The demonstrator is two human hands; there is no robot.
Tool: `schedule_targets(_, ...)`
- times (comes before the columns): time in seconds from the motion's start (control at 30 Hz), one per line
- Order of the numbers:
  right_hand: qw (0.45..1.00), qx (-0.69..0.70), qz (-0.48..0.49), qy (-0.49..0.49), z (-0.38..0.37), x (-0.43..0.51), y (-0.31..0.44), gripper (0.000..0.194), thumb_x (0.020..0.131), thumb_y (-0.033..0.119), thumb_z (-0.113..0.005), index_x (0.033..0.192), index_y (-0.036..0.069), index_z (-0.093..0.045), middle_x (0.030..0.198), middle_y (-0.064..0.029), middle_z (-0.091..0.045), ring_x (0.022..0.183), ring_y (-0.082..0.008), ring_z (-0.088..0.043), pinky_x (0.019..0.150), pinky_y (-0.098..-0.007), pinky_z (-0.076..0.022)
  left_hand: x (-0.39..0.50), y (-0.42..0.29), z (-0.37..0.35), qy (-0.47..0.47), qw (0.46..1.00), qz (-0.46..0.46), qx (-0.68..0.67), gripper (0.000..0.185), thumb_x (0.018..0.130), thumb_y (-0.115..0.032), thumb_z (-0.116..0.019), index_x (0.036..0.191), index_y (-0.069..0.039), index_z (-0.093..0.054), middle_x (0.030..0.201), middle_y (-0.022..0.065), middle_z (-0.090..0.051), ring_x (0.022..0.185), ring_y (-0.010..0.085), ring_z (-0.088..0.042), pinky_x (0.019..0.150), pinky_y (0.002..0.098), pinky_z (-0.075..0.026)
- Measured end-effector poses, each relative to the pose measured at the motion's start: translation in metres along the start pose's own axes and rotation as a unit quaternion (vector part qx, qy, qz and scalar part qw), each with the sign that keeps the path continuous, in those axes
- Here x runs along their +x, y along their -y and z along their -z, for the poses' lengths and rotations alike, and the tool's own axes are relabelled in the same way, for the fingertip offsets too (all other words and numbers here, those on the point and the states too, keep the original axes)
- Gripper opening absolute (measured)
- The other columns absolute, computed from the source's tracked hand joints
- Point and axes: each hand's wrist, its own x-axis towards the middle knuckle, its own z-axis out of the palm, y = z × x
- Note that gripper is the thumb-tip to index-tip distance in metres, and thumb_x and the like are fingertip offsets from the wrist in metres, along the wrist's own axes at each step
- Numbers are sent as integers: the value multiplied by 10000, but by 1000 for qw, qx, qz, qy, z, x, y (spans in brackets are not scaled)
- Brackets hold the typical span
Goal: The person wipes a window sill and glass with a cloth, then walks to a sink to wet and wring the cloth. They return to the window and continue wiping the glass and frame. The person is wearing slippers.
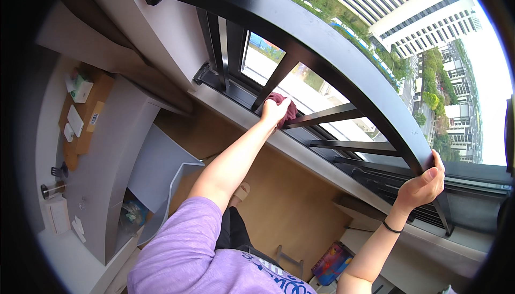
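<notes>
A crumpled maroon cloth (287,111) is bunched under my left hand (276,110), low between two bars of a black metal window railing (314,24). The cloth lies against the railing's bottom rail, by the window sill. My right hand (423,183) grips the curved top rail of the railing near its right end, with the thumb on the near side. A dark band (392,227) circles the right wrist. Part of the cloth is hidden by the left hand.
Beyond the railing, the window looks out on tall buildings (402,8) and trees. At left, a grey cabinet (108,133) stands with its door open; boxes lie beside it. A colourful box (332,262) sits on the right below the sill.
</notes>
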Motion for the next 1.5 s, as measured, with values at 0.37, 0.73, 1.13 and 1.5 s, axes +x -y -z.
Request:
schedule_targets(0.37, 1000, 11, 9, -17, -3, 1, 0, 559, 1087, 363, -284, 1083, 19, -725, 1069, -126, -745, 989, -316, -690, 900, -389, -479, -19, -43, -17, 38, 960, -14, 276, 653, 787, -621, -784, 752, 30, -740, 767, 162, -742, 725, 220, -711, 748, 355, -565)
schedule_targets(0.73, 1000, 15, -6, -9, -3, 0, 2, 554, 1092, 371, -294, 1085, 21, -724, 1076, -126, -743, 994, -315, -685, 904, -389, -474, -16, -29, -19, 8, 957, -30, 288, 603, 795, -605, -778, 789, -2, -766, 819, 176, -757, 798, 260, -742, 784, 366, -569)
schedule_targets(1.13, 1000, 1, 2, -17, -2, 1, 2, 571, 1087, 379, -282, 1092, 27, -731, 1081, -106, -745, 1017, -295, -682, 913, -376, -448, 2, -20, -15, 34, 987, 23, 157, 625, 952, -530, -592, 1007, 74, -741, 976, 277, -736, 952, 350, -727, 880, 417, -540)
schedule_targets(1.5, 999, 12, 9, -50, 4, 6, -2, 422, 1014, 375, -432, 1026, 71, -725, 950, -77, -719, 954, -255, -673, 880, -364, -396, -37, -152, -69, 416, 872, -116, -230, 428, 1020, -417, -569, 1241, -53, -617, 1070, 68, -692, 986, 169, -666, 848, 330, -547)
